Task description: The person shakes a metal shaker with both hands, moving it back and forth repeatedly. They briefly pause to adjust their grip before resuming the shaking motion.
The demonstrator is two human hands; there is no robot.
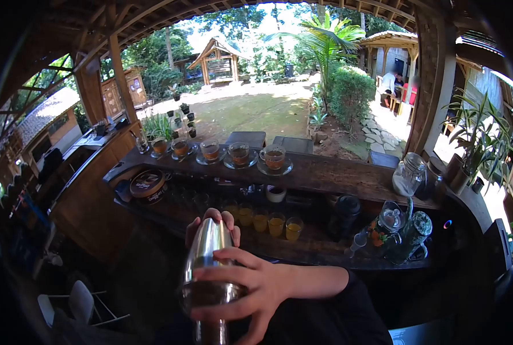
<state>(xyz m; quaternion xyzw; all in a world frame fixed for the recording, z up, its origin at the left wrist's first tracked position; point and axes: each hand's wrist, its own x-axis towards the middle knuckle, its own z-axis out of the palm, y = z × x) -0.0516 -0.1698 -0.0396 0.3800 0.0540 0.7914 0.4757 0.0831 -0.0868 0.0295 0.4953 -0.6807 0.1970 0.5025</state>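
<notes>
A shiny metal cocktail shaker (206, 244) is held in front of my body, its narrow end tilted up and away. My left hand (229, 221) is wrapped round that far end, with part of it hidden behind the metal. Lower down, my right hand (256, 282) grips the wider part from the right, fingers spread across it and slightly blurred. Beyond the shaker, several glasses of yellow-orange drink (260, 223) stand in a row on the lower shelf. Above them, glass cups of brown drink (240, 154) sit on saucers along the wooden counter (337, 172).
A round brown tub (148, 185) sits on the shelf at left. At right are a lidded glass jar (407, 174), a glass pitcher (390, 218) and a dark green patterned bottle (417, 227). A white chair (81, 302) stands at lower left. People sit far off at right.
</notes>
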